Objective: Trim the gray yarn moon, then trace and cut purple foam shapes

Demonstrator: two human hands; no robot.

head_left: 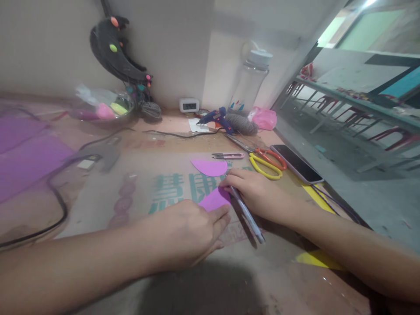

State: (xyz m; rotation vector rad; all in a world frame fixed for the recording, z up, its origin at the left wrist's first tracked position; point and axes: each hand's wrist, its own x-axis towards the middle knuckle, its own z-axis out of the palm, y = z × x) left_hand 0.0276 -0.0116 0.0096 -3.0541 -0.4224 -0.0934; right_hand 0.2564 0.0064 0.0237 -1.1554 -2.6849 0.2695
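A small piece of purple craft foam or felt (215, 200) lies between my hands on the printed cardboard. My left hand (188, 229) has its fingers pressed together on the near edge of this piece. With curled fingers, my right hand (246, 188) holds a silvery pen (247, 214), its back end slanting down toward me. The right fingertips touch the far corner of the same purple piece. Just beyond them sits a second purple piece (210, 167), rounded on one side. Thread snips (228, 155) rest above that piece.
Scissors (267, 164) with yellow and orange handles and a phone (297, 164) lie to the right. Behind stand a blue glue gun (216, 118), grey yarn (241, 124), a bottle (250, 83) and a small clock (189, 105). A black cord (59, 197) and purple sheets (29, 153) occupy the left.
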